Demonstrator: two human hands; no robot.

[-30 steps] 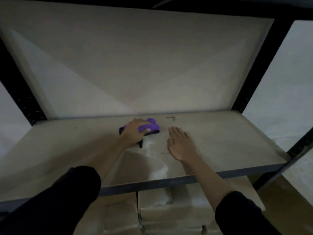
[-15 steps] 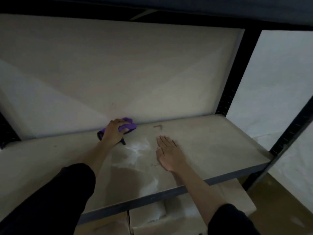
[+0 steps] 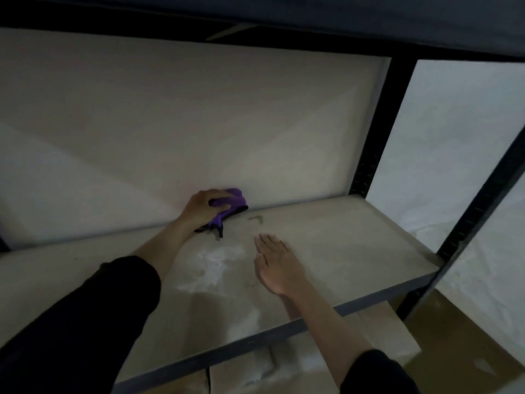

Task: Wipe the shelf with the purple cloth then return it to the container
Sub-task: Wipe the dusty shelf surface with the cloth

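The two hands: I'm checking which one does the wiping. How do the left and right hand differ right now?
The left hand is curled around the purple cloth at the back edge of the shelf; the right hand holds nothing. The left hand's fingers are bent in a grip; the right hand lies flat, palm down, nearer the front. Both are bare and rest on the same shelf.

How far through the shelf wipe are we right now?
Underway. The left hand holds the purple cloth against the shelf's back edge; the right hand lies flat on the board. A smudge beside the cloth remains. No container is in view, so returning the cloth is left.
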